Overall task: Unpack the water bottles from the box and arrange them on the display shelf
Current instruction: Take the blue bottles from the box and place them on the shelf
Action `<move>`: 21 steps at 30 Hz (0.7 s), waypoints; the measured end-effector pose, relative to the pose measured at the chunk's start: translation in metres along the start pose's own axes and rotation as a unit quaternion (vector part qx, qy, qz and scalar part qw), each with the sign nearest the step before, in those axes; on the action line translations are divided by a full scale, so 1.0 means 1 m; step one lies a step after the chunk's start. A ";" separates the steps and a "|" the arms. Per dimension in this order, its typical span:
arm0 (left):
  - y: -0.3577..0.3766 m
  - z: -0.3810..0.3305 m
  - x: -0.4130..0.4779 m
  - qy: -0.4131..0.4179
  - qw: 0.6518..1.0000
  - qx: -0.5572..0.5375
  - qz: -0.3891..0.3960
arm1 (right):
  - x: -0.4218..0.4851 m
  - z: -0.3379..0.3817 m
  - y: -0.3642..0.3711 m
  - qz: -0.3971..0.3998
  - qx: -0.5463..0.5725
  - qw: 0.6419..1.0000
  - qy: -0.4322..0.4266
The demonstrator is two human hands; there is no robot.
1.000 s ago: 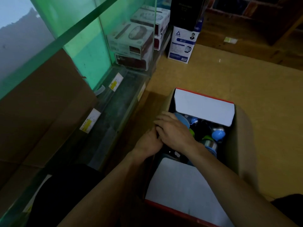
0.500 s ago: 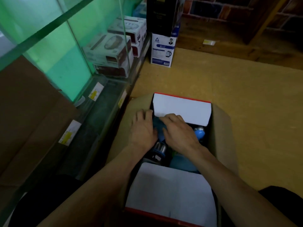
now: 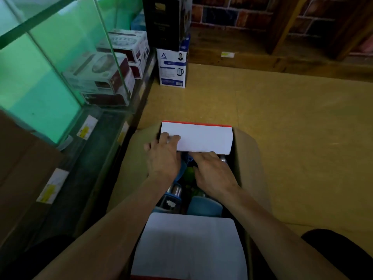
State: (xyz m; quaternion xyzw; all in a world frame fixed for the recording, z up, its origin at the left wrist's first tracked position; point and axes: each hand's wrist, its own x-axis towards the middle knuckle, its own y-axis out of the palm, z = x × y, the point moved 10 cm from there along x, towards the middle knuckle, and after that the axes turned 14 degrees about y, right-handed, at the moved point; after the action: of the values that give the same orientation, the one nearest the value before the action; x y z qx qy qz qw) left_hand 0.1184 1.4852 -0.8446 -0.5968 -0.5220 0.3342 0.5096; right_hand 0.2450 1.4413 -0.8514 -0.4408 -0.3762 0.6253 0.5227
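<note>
Box (image 3: pixel 250 158) at frame centre: far flap (image 3: pixel 203 138) pinched at left corner by left hand (image 3: pixel 163 158); right hand (image 3: pixel 214 172) laid over water bottles (image 3: pixel 175 190), fingertips hidden, grasp cannot be told.

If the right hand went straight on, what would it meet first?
The right hand points at the lower edge of the far white flap: that first, or it slips beneath; depth unclear.

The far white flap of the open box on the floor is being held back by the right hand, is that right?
Not quite. The head view shows the left hand holding the far white flap of the open box, at the flap's left corner. The right hand reaches under that flap among the bottles, its fingertips hidden.
</note>
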 end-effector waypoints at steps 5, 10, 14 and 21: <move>-0.026 -0.007 0.007 -0.001 0.996 -0.059 -0.062 | 0.003 0.003 -0.021 -0.042 -0.004 0.999 -0.014; -0.052 -0.018 0.032 0.038 0.990 -0.063 -0.122 | 0.026 0.005 -0.049 -0.094 0.002 0.995 -0.020; -0.055 -0.027 0.048 0.058 0.989 -0.057 -0.121 | 0.045 0.007 -0.065 -0.106 0.005 0.994 -0.015; -0.028 -0.029 0.070 0.095 0.993 -0.037 -0.056 | 0.079 0.005 -0.062 -0.085 -0.024 0.996 0.007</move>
State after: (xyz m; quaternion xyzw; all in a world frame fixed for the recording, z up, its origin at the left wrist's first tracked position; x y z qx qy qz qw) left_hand 0.1541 1.5435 -0.8010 -0.6140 -0.5160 0.2270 0.5524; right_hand 0.2555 1.5296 -0.8048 -0.4238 -0.4235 0.5668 0.5655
